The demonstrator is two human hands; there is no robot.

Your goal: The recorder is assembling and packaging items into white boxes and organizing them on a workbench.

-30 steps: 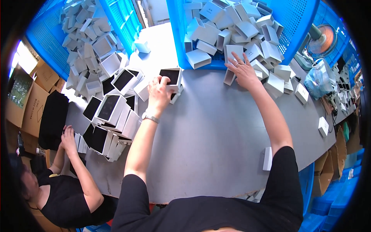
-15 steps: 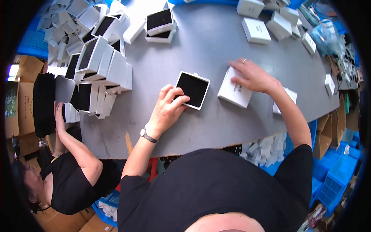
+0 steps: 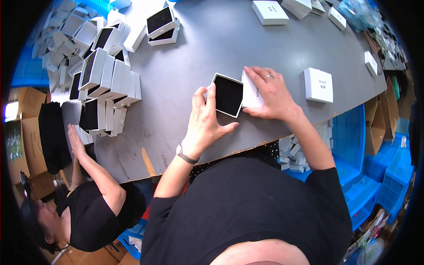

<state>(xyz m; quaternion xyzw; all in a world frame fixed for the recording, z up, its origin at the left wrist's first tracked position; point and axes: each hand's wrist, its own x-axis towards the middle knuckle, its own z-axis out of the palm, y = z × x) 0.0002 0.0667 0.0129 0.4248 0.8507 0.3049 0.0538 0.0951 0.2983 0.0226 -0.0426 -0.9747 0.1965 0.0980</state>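
A white square box base (image 3: 240, 102) with a black lining (image 3: 228, 96) is in the middle of the table. My left hand (image 3: 201, 121) grips its left side, fingers along the rim and thumb stretched out below the near edge. Just right of the base, my right hand (image 3: 272, 95) is closed around a white lid (image 3: 251, 92) with print on its face. The lid stands tilted, its left edge up against the base's right side. My palm and fingers hide the lid's right part.
A closed white box (image 3: 319, 85) lies to the right. Stacked black-lined boxes (image 3: 104, 81) stand at left, beside a person's hand (image 3: 76, 142). Two open boxes (image 3: 161, 26) lie at the far side; more white boxes (image 3: 270, 12) sit at far right. Blue crates (image 3: 349, 145) stand below the table's right edge.
My right hand has moved left with the lid, bringing it against the base. My left fingers have shifted from inside the base to its left rim. The view has turned slightly.
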